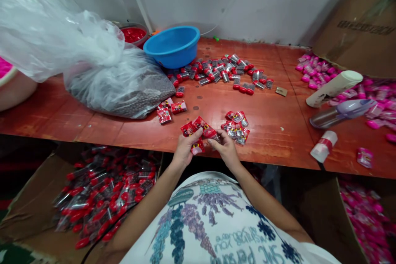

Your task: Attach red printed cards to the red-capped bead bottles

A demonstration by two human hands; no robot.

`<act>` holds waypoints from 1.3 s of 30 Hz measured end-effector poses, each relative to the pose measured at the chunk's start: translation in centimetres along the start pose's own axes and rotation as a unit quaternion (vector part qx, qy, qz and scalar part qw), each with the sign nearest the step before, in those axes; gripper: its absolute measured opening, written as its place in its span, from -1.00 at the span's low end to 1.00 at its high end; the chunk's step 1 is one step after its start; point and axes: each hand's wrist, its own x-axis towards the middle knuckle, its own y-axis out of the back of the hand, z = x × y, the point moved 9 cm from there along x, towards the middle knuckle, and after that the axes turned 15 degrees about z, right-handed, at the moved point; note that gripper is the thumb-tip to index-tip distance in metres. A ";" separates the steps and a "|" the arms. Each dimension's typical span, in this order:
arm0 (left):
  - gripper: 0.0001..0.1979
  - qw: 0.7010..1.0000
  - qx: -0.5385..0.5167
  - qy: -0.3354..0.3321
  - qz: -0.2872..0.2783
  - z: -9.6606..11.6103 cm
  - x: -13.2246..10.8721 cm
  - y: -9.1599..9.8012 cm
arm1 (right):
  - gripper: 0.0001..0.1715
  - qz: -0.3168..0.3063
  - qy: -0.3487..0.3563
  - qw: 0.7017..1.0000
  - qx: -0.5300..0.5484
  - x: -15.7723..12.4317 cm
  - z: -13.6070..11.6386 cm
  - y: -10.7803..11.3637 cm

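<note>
My left hand point(185, 149) is closed on red printed packets point(187, 129), thumb on top, at the front edge of the table. In my right hand point(228, 149) is another red packet point(204, 127), pinched by its lower end, which looks clear and dark. The two hands are close together and the packets nearly overlap. Beside my right hand lies a small pile of red packets point(236, 126) with clear, dark-filled parts. Several flat red packets point(178, 107) rest left of and beyond my left hand.
A heap of red-capped clear containers point(216, 70) lies near a blue basin point(173, 47). To the left slumps a plastic bag of dark beads point(120, 86). Pink containers point(321, 70), a paper roll point(334, 88) and a bottle point(340, 113) are at right. Below stands a carton point(34, 202) of red-capped containers.
</note>
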 end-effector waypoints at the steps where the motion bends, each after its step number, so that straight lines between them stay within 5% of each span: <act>1: -0.67 1.000 0.003 -0.010 0.003 0.1 0.0 0.1 | -0.59 -0.003 0.002 1.000 0.002 0.0 0.0 -0.1; 16: -0.75 0.990 0.034 -0.133 -0.020 1.8 -1.3 -1.3 | -0.61 0.057 0.061 0.996 -0.039 -0.5 -0.5 0.8; 23: -0.76 0.992 0.022 -0.121 -0.015 1.3 -0.7 -0.8 | -0.65 0.035 0.119 0.990 -0.065 -0.9 -3.0 0.5; 32: -0.76 0.989 0.069 -0.126 -0.042 1.5 -1.1 -1.0 | -0.67 0.038 -0.017 0.997 0.059 -1.0 -1.9 0.4; 39: -0.79 0.985 0.079 -0.153 0.004 1.9 -1.4 -0.9 | -0.73 0.080 0.152 0.982 -0.079 -1.6 -3.9 1.1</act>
